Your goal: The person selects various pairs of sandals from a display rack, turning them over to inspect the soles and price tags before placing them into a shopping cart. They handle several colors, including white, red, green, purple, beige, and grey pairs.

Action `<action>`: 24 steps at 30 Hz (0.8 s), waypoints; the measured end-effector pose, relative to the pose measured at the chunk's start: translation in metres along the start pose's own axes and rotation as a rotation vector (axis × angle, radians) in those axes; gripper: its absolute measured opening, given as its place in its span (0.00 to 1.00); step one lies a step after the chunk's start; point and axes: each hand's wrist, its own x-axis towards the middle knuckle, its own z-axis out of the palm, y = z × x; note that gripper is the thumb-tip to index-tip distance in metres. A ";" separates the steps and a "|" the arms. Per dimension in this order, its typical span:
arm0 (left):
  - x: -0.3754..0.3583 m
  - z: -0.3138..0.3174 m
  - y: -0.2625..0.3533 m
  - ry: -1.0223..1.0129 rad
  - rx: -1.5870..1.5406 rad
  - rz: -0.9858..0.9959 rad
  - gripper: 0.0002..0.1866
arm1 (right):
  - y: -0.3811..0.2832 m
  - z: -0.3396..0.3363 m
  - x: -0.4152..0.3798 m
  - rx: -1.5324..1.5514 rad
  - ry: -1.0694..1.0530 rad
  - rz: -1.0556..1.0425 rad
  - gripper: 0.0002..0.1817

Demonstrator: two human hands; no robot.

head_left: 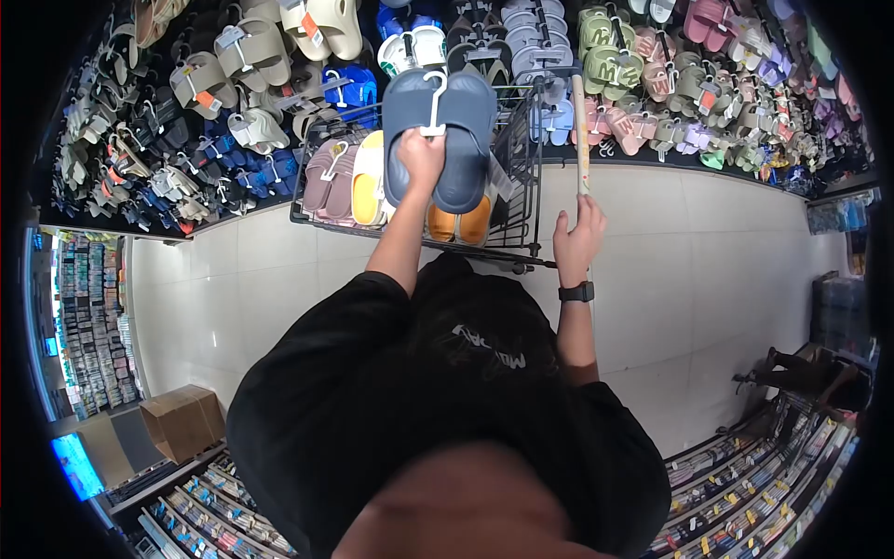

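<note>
My left hand point(422, 158) is closed round the white hanger point(435, 101) of a pair of dark blue-grey slides point(466, 140), held up over a black wire cart point(521, 210). Inside the cart lie mauve slides point(321, 191), a yellow-and-white slide point(368, 177) and orange slides point(456, 226), the last partly hidden below the held pair. To the right of the cart, my right hand point(579, 235) rests against the lower end of a long pale pole point(581, 140), its fingers partly spread. A black watch point(576, 292) is on that wrist.
Racks of hanging slides point(251, 56) run across the back, with green slides point(610, 70) at the right. A cardboard box point(182, 422) stands at the lower left. Shelves of small goods point(93, 317) line the left side. Another person point(796, 373) is at the far right.
</note>
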 end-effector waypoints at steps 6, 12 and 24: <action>-0.148 0.039 -0.082 -0.648 0.180 -0.160 0.17 | 0.035 0.035 -0.003 -0.208 -0.103 0.232 0.33; -0.146 -0.011 -0.082 -0.965 -0.031 -0.145 0.13 | 0.039 0.047 0.015 -0.292 -0.178 0.358 0.31; -0.131 -0.139 -0.138 -0.778 0.204 0.198 0.12 | 0.024 0.055 0.017 -0.357 -0.223 0.330 0.30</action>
